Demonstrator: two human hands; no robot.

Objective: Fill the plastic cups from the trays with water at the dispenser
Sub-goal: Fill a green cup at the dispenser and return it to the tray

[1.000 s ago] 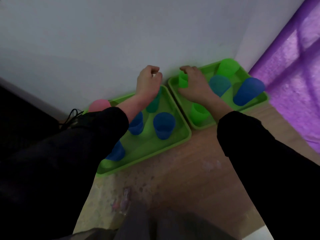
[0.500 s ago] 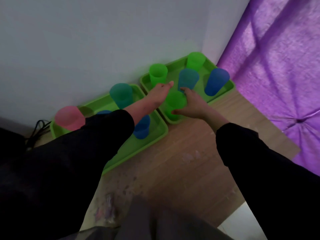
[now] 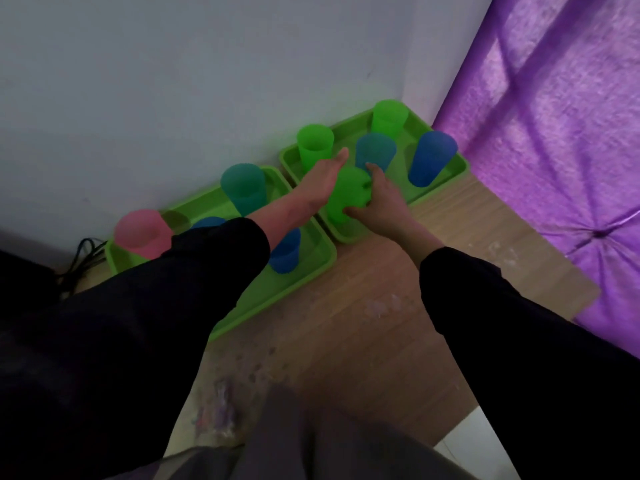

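Pick-up step, I judge: the right hand (image 3: 381,207) curls round the green cup (image 3: 346,194) at the seven-o'clock corner of the right tray (image 3: 441,188), the left hand (image 3: 322,180) lies straight-fingered at its nine-o'clock side; next it must lift clear toward a dispenser out of view.

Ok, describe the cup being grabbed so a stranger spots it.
Find the purple curtain; beside it lies a green plastic tray of cups. Take its near-left corner: a bright green plastic cup. Only this one is gripped by the right hand.
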